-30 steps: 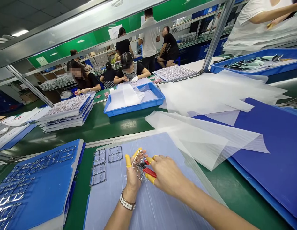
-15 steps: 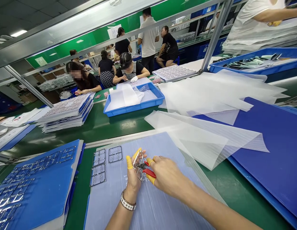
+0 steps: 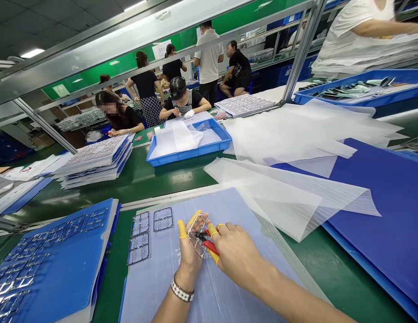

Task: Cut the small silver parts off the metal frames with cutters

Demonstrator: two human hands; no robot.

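My left hand [image 3: 189, 244], with yellow finger cots on thumb and finger, holds a small shiny metallic-looking frame [image 3: 196, 223] with thin cross bars. In my right hand [image 3: 234, 249], also wearing yellow finger cots, is a pair of red-handled nippers [image 3: 209, 244]. The jaws of the nippers lie inside the frame, against its inner bars; the exact contact point is too small to tell. Similar frames [image 3: 139, 248] lie flat to the left on a translucent bluish sheet [image 3: 161, 287], which is beneath both hands.
A blue board [image 3: 74, 264] at left carries rows of more frames. Behind the sheet stands a blue tray [image 3: 188, 154] with white film. Loose translucent sheets [image 3: 279, 193] and a dark blue board [image 3: 380, 215] lie at right. Metal posts [image 3: 305, 51] and several people are beyond.
The nippers' handles have turned slightly and the frame has tilted a little in my left hand. In the background, a person in a checked skirt has straightened up.
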